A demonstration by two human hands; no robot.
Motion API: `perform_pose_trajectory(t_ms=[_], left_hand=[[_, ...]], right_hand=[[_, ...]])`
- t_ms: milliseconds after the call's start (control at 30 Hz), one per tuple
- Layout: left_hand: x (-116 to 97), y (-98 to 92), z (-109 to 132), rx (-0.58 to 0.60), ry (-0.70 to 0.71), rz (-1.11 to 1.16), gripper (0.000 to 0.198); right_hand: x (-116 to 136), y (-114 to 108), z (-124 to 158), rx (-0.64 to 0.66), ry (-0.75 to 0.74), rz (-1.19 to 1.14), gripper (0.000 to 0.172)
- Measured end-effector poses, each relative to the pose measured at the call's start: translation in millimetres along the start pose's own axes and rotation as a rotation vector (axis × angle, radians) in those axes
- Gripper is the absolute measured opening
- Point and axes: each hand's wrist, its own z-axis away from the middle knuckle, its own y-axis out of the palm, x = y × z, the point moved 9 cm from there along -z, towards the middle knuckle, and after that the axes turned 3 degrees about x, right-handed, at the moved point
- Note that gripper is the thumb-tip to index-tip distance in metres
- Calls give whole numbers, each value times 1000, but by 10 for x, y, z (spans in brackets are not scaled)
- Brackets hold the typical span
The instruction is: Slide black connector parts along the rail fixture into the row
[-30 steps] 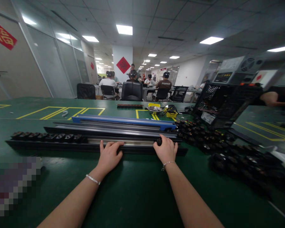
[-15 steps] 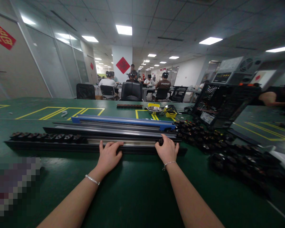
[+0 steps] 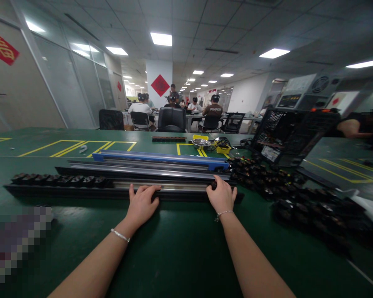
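A long black rail point(image 3: 65, 192) with a metallic channel lies crosswise on the green table. Several small black blocks point(image 3: 64, 180) sit in a row along its left part. My left hand point(image 3: 142, 203) is curled over the middle of the rail, fingers on top and thumb at the near side. Farther right, my right hand point(image 3: 222, 195) is closed around a small black part point(image 3: 214, 185) at the channel; the fingers hide most of it. Behind the rail lie another dark rail with a silvery strip point(image 3: 149, 169) and a blue rail point(image 3: 155, 157).
Dark pieces point(image 3: 313, 215) are heaped at the right, near an open computer case point(image 3: 292, 134). A metal bowl point(image 3: 201, 142) and a yellow holder point(image 3: 224, 148) stand farther back. A pixelated object point(image 3: 15, 244) lies at the left front. People sit at tables beyond.
My right hand has shifted slightly to the right along the rail with the small black part. My left hand stays in place on the rail.
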Motion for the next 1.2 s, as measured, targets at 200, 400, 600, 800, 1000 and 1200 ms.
perform_pose_trajectory(t_ms=[200, 400, 600, 800, 1000, 1200], left_hand=[[8, -2, 1, 0, -4, -6, 33], [1, -5, 2, -2, 10, -3, 33], [4, 1, -4, 13, -6, -9, 33], [7, 0, 0, -4, 2, -10, 33], [7, -1, -3, -4, 1, -3, 32], [0, -8, -5, 9, -3, 2, 32]], right_hand=[[-2, -10, -4, 6, 4, 2, 45], [-53, -43, -35, 25, 16, 46, 45], [-83, -57, -45, 22, 16, 59, 44], [-114, -54, -59, -1, 10, 72, 42], [-141, -88, -68, 3, 37, 74, 42], [-170, -121, -74, 1, 42, 62, 41]])
